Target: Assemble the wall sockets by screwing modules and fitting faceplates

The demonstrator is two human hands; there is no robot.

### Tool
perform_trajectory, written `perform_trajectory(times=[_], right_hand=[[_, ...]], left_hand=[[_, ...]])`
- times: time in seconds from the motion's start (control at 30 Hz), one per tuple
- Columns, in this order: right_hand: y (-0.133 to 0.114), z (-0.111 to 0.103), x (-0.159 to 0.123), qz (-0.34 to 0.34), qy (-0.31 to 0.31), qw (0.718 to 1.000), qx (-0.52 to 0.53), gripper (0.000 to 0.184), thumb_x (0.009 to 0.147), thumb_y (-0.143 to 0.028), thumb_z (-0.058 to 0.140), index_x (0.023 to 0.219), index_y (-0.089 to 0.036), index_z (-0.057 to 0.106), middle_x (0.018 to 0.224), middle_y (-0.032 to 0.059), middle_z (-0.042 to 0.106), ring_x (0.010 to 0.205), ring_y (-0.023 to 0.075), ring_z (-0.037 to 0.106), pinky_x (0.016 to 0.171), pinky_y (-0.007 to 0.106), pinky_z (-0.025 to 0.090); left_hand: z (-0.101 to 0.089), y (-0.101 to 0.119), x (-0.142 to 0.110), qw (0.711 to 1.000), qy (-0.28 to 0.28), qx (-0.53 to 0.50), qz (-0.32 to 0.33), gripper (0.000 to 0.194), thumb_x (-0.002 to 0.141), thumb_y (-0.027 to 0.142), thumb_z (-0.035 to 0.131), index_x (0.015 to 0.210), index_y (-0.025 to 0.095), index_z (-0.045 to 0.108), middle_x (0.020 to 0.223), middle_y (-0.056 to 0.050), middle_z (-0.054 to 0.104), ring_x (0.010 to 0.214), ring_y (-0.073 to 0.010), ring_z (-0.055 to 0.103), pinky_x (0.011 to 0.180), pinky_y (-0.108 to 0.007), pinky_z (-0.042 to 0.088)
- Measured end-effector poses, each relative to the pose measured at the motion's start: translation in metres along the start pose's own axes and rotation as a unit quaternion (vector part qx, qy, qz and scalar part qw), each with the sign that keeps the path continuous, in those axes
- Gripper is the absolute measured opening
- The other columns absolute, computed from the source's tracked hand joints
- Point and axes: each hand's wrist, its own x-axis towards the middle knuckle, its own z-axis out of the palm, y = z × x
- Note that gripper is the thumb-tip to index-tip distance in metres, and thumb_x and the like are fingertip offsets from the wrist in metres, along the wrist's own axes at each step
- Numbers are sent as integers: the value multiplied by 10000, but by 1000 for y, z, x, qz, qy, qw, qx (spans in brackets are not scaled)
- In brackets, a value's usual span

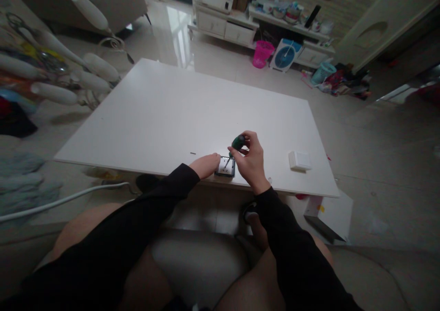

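Observation:
A small grey square socket module [226, 166] lies at the near edge of the white table [165, 114]. My left hand [206, 164] is closed against its left side, holding it in place. My right hand [250, 162] grips a green-handled screwdriver [236, 144], tilted with its tip down on the module. A white switch cover [299, 160] lies on the table to the right of my right hand, apart from it. A tiny dark screw [193, 153] rests on the table just left of my left hand.
A white cable [62, 201] runs along the floor at left. A rack with white pegs [62, 73] stands at far left. Beyond the table are a pink bin [262, 53], a small fan [284, 54] and a low white cabinet [227, 27]. A white box [326, 215] sits under the table's right corner.

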Motion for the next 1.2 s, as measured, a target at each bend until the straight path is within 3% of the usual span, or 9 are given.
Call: perform_trajectory(times=[0.23,0.57,0.83,1.2], right_hand=[[0,0,0,2,-2,1000,10,393,816,-205,731,1130,-300,515,1075,20,591,993,197,633,723,346,646],[0,1,0,6,-8,1000,16,399,809,-215,736,1128,-301,513,1079,18,586,984,191,627,709,332,649],[0,1,0,10,-11,1000,17,394,810,-227,735,1124,-306,510,1085,13,595,994,193,630,702,327,643],[1,0,-1,8,-18,1000,8,398,820,-227,733,1138,-310,508,1089,15,592,996,193,628,724,343,659]], left_hand=[[-4,5,-4,1000,0,22,5,352,957,-44,366,1199,16,615,1122,-214,689,1075,-269,724,959,-369,555],[0,3,-2,1000,-3,6,-23,273,949,-6,446,1160,39,613,1091,-183,697,1027,-249,739,903,-317,564],[1,10,-4,1000,12,2,-23,346,931,-39,420,1211,10,616,1128,-211,694,1030,-248,730,934,-337,560],[1,7,-1,999,12,-17,-32,282,925,-3,491,1173,11,625,1142,-223,689,1068,-265,720,950,-340,555]])
